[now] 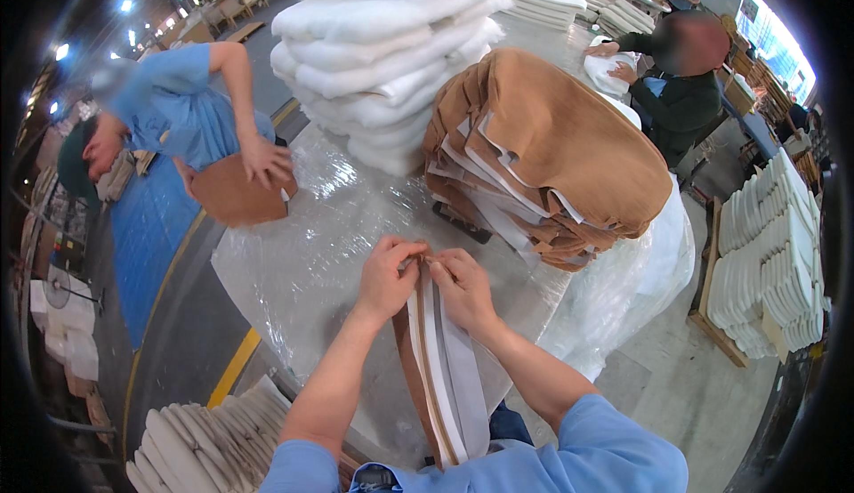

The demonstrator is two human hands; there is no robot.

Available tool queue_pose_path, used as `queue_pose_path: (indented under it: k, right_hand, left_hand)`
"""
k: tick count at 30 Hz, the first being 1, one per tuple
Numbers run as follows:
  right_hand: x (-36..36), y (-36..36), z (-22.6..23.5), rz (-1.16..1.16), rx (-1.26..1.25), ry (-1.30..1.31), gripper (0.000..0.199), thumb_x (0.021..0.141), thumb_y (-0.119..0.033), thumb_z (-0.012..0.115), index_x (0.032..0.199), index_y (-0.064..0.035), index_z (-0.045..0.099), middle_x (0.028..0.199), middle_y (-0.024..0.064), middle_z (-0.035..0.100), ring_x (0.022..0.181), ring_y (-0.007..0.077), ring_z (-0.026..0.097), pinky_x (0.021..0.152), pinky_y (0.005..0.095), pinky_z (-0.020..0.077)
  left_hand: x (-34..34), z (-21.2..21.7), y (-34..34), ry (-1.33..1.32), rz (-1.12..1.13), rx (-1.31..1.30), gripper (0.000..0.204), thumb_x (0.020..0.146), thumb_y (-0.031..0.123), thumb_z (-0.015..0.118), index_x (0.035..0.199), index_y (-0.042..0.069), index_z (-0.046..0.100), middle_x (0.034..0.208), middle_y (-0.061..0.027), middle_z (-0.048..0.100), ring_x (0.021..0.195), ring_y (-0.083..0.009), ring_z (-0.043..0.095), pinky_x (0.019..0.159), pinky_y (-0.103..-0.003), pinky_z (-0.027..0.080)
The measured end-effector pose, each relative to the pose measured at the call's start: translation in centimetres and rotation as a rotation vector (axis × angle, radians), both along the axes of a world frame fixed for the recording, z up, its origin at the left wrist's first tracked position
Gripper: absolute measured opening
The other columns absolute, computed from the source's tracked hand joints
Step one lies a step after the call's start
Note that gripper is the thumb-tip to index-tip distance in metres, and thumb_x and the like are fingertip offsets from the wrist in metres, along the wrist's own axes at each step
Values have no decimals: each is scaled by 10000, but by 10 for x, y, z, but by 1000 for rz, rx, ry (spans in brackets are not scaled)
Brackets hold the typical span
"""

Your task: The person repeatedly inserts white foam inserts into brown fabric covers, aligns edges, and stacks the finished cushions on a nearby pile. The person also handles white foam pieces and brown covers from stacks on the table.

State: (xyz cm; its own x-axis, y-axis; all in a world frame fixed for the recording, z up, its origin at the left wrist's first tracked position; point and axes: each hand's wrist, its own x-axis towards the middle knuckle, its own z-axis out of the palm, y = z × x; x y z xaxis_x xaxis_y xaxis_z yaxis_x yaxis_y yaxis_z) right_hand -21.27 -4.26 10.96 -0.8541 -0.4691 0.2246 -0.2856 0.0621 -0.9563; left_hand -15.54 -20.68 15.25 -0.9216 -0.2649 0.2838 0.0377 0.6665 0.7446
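In front of me a brown fabric cover (470, 377) with pale lining hangs lengthwise from my hands toward my body. A tan zipper (431, 386) runs along its middle. My left hand (388, 277) pinches the far end of the cover at the zipper. Close beside it, my right hand (463, 288) grips the same end, its fingertips nearly touching the left ones. What lies between the fingertips is too small to make out. Just beyond my hands is a tall pile of brown covers (578, 150) with pale linings showing at the edges.
The plastic-covered table (342, 235) carries a high stack of white padding (382, 57). At left, a co-worker (191, 106) handles a brown cushion (242, 195); another (685, 75) handles white material at far right. White pads stand on a rack (769, 253) at right and near my left (209, 435).
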Motion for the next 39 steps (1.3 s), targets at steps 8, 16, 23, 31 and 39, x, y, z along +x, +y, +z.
queue_pose_path:
  k: [8, 16, 23, 31, 39]
  right_hand:
    - [-71, -21, -45, 68, -418, -344, 566, 1165, -444, 438, 1119, 23, 755, 1105, 82, 745, 1028, 165, 656, 948, 339, 516]
    - [-56, -62, -52, 321, -443, -602, 692, 1140, -595, 390, 992, -11, 729, 927, 51, 714, 857, 127, 650, 799, 289, 527]
    - [-87, -66, -44, 516, -411, -816, 860, 1072, -768, 222, 1450, -60, 531, 1017, 111, 717, 937, 185, 661, 843, 317, 531]
    - [-110, -84, -46, 208, -406, -905, 893, 1065, -778, 168, 1657, -137, 356, 1479, 139, 569, 1357, 260, 499, 1172, 466, 366]
    - [-99, -100, -32, 129, -276, -547, 809, 1130, -649, 291, 1721, -108, 180, 1706, 187, 313, 1601, 293, 251, 1292, 423, 216]
  left_hand:
    - [-4, -18, 14, 141, 70, -71, 246, 890, -63, 661, 1072, 64, 768, 1086, -136, 675, 1020, -339, 689, 885, -410, 563]
    - [9, -26, 20, 129, 208, 2, 266, 872, -89, 644, 1055, 65, 761, 988, -127, 650, 910, -323, 659, 807, -393, 530]
    - [0, -38, 5, 4, 195, 358, 115, 997, 55, 648, 1090, 45, 715, 953, -93, 655, 872, -229, 658, 766, -351, 532]
    - [-115, -66, -56, -198, 177, 834, 560, 1139, 566, 408, 1222, 65, 643, 1120, -57, 684, 1068, -169, 639, 917, -373, 501]
    - [-119, -84, -34, -160, -5, 699, 755, 1159, 590, 247, 1614, 0, 373, 1569, -165, 490, 1446, -273, 468, 1213, -374, 347]
